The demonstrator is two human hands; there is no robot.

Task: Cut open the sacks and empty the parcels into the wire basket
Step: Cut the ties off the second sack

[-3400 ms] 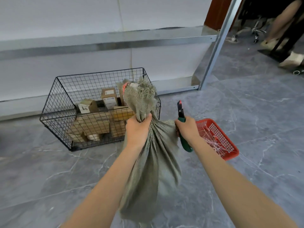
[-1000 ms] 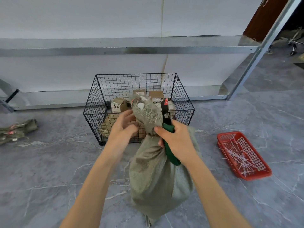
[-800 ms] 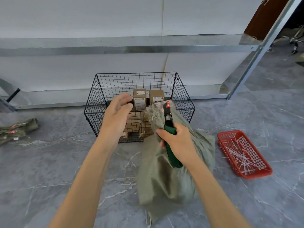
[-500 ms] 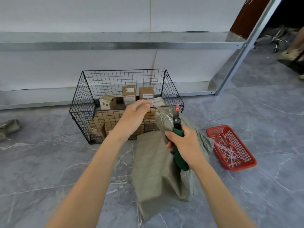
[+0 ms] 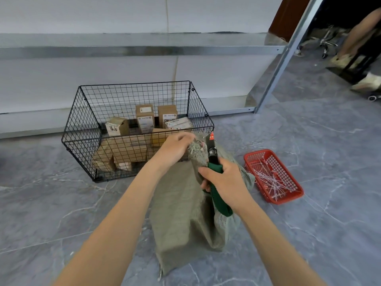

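Both hands on a limp sack in front of the wire basket.

The grey-green sack sags on the floor between the forearms, its gathered neck lifted. The right hand has its fingers clenched round the green handles of the cutters, blades pointing up beside the neck. The left hand pinches the frayed top of the sack with curled fingers. To the right lies a red tray of white cable ties. Just behind the hands stands the wire basket, holding cardboard parcels. Behind it runs a metal shelf; a person's leg shows far right.
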